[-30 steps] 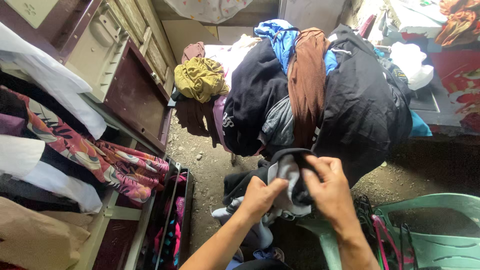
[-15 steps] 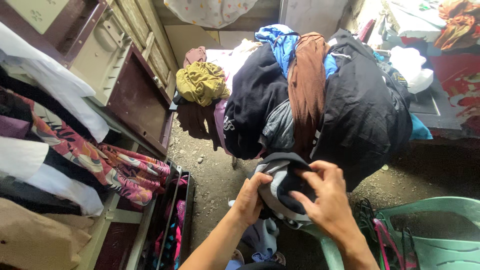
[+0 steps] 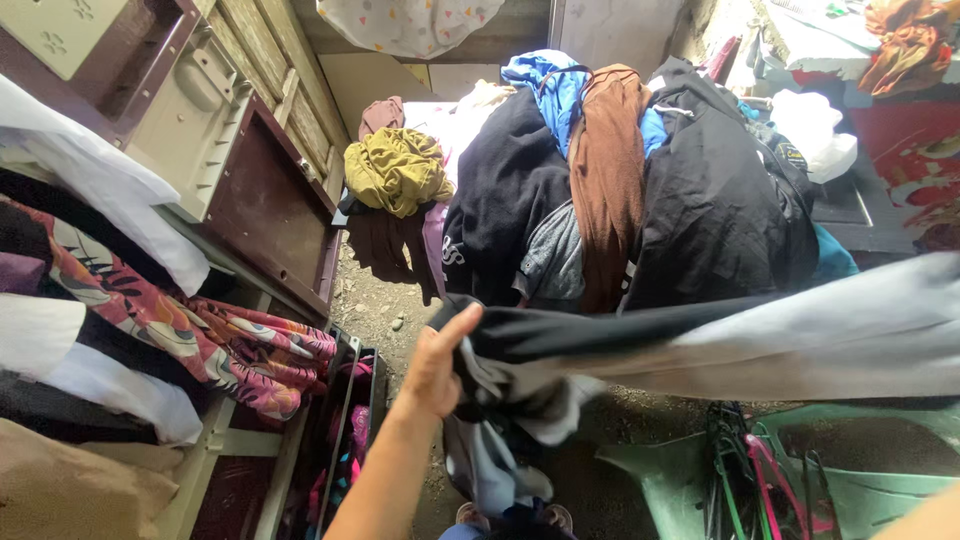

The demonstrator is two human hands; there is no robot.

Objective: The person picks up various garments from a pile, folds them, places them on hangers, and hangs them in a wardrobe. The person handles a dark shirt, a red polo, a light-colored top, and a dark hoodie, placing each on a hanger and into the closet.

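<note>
While the black-and-grey garment (image 3: 700, 345) is being stretched out sideways across the lower middle of the view, its near end is being held in the left hand (image 3: 437, 365), whose grip is being kept closed on a bunched fold, thumb raised along the top edge. The right hand is not being shown; only a sliver of forearm is being glimpsed at the bottom right corner, so the state of its grip cannot be told, though the far end of the cloth is being pulled taut towards that side. The garment is judged to be light, soft and limp, smooth rather than slippery, and best taken by a gathered hem or seam at each end, since loose folds are hanging down below the left hand. Behind it a heap of clothes (image 3: 620, 180) is being seen piled high: black, brown, blue and grey knits, with an olive-yellow crumpled piece (image 3: 398, 170) beside it. To the left, folded fabrics (image 3: 150, 310), floral and white, are being kept on cabinet shelves, and an open cabinet door (image 3: 270, 210) of maroon panel is standing ajar. A green plastic chair (image 3: 850, 470) with hangers (image 3: 745, 470) is lying at the lower right on the dirt floor (image 3: 385, 300).
</note>
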